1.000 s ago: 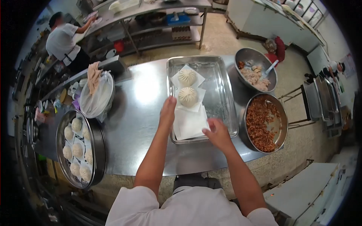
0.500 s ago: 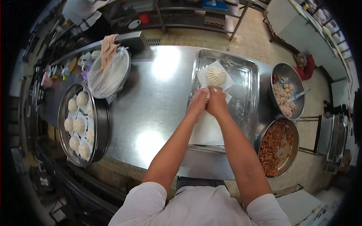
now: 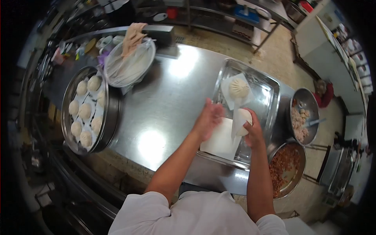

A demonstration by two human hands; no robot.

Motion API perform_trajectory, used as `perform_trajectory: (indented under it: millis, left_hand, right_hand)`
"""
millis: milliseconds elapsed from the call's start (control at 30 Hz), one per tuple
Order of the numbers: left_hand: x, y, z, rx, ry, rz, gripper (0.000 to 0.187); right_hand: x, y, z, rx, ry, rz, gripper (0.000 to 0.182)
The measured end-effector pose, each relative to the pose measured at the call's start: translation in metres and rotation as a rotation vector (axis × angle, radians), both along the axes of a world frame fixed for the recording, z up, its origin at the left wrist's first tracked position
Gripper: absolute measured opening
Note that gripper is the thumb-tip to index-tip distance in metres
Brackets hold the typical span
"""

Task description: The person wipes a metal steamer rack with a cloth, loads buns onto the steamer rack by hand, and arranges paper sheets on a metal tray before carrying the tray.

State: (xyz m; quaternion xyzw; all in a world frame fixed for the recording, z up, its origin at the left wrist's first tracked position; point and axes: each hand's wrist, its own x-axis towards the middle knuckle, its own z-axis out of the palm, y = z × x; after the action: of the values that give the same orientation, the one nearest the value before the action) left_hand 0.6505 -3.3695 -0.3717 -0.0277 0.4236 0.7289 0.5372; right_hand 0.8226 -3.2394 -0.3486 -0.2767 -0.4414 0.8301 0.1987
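My right hand (image 3: pixel 254 132) grips a white filled bun (image 3: pixel 245 120), turned on its side above the metal tray (image 3: pixel 263 87). A thin white paper square (image 3: pixel 235 127) is against the bun's left face. My left hand (image 3: pixel 210 119) is a little to the left, slightly blurred, holding nothing, fingers apart. Beneath the hands, a stack of white paper (image 3: pixel 220 140) covers the tray's near left part. Farther back in the tray, a pleated bun (image 3: pixel 238 88) rests on its own paper square.
On the left stands a round metal steamer (image 3: pixel 112 125) with several buns on papers. Behind it sits a plastic-covered bowl (image 3: pixel 135 68) with a tan cloth (image 3: pixel 133 41). At right are a bowl of pale mince (image 3: pixel 300 124) and a pan of reddish-brown filling (image 3: pixel 280 168).
My hands were together over the tray and have parted. The right hand has moved right with the bun and paper; the left has come away, opened. The whole view has shifted and tilted.
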Motion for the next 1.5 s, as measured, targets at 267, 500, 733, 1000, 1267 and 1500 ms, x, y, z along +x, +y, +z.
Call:
perform_trajectory:
  millis: [267,500,733,1000,1267,1500]
  left_hand:
    - [-0.006,-0.12,0.018,0.229,-0.097,0.184,0.105]
    - [-0.039,-0.164,-0.009,0.234,-0.188,0.42,0.109]
    - [-0.052,-0.16,-0.025,0.108,-0.01,0.371,0.096]
    - [-0.045,-0.154,-0.005,-0.626,1.147,0.399,0.07]
    - [-0.013,0.065,0.007,0.038,0.498,-0.104,0.075]
    - [0.006,0.142,-0.031,0.097,0.024,0.166,0.059]
  right_hand:
    - [-0.115,-0.114,0.007,1.085,-0.195,0.407,0.075]
    - [-0.18,-0.17,0.003,1.155,-0.381,0.612,0.078]
    - [-0.2,-0.171,-0.005,1.269,-0.487,0.658,0.076]
    - [-0.169,-0.095,-0.02,1.241,-0.271,0.191,0.049]
    - [-0.105,0.101,-0.052,1.006,-0.695,-0.256,0.059]
    - [-0.121,0.104,-0.053,0.631,-0.545,-0.159,0.051]
